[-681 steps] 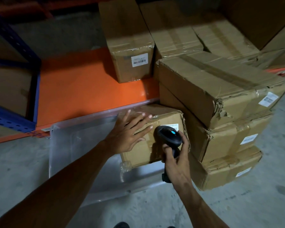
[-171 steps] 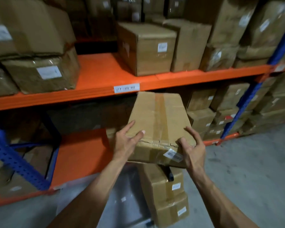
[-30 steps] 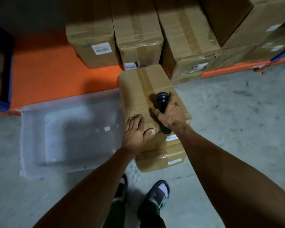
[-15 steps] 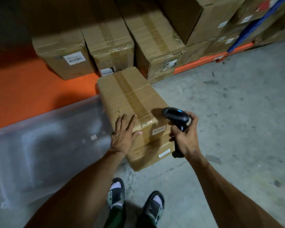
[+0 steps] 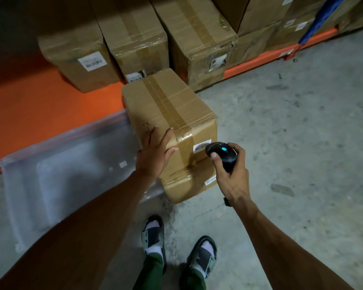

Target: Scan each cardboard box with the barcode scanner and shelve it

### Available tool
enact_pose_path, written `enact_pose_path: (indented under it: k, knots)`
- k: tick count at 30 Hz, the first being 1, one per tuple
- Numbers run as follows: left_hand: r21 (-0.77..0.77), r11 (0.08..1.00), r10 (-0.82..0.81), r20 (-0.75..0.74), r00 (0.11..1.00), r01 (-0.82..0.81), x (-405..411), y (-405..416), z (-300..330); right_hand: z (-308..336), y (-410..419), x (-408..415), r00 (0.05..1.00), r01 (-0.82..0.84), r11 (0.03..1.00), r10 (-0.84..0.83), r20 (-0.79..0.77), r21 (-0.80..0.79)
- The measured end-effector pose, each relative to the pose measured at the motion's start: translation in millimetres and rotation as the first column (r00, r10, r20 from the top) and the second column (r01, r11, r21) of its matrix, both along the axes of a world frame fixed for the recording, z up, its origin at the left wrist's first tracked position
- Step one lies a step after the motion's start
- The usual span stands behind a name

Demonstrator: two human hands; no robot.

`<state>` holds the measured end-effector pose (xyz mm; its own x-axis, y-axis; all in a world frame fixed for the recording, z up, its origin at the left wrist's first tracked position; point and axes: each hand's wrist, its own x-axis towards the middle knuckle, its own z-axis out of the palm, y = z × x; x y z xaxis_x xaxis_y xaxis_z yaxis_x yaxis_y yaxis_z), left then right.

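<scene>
cardboard box (image 5: 168, 114) (top one), barcode scanner (image 5: 221, 154) beside label

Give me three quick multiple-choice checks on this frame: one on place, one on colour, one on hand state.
1. Where is the barcode scanner?
A. On the shelf
B. In the right hand, by the top box's label
C. On the floor

2. What colour is the shelf deck?
A. Orange
B. Green
C. White

3. How is the left hand?
A. Gripping tape
B. Fist, holding nothing
C. Fingers straight, on the top box

Answers: B, fingers wrap the scanner beside the label; A, the deck under the shelved boxes is orange; C, straight fingers lie against the box's near corner.
</scene>
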<state>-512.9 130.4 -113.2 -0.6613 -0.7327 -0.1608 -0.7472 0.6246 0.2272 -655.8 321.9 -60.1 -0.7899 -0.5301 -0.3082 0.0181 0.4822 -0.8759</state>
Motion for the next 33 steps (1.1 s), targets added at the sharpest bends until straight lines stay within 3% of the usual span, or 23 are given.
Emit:
enact_pose_path:
  k: [14,33]
  knots:
    - [0.017,1.000,0.000,-0.021,1.000,0.000,0.4,0.7,1.1,-18.0,2.9,-11.5,0.989,-0.145,0.989,0.145,-0.023,0.010]
    - [0.093,0.995,0.047,0.002,0.999,-0.047,1.5,-0.7,10.6,-28.1,10.5,-1.6,0.990,-0.135,0.991,0.135,-0.026,0.026]
